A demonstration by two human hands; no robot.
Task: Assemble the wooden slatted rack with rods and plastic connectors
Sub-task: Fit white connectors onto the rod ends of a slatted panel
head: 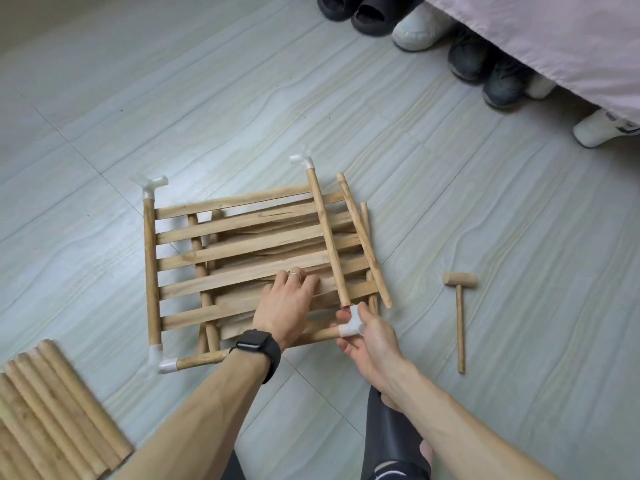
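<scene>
Both forearms reach out from the near edge. The left hand (287, 306), with a black smartwatch (256, 344) on its wrist, lies with fingers spread flat, pressing down on the pale wooden slatted panel (242, 244) in the middle of the grey tiled floor (485, 202). The right hand (370, 341) pinches a white plastic corner connector (351, 323) between thumb and fingertips at the panel's near right corner.

One socket of that connector takes the round wooden rod along the near edge (201, 361). The other meets the end of the slanted wooden rod on the right (327, 237), which lies askew across the slats. Three more white connectors sit at the far left (152, 185), far right (303, 161) and near left (161, 362) corners.

The step in hand looks like closing the frame's fourth corner. Next, the slanted rod probably needs squaring up and both rod ends pushing fully home; how deep they sit cannot be told.

A loose wooden rod (363, 237) lies just right of it. The small wooden mallet (460, 306) further right could tap the joint tight. A bundle of spare round rods (52, 410) waits near left.
</scene>
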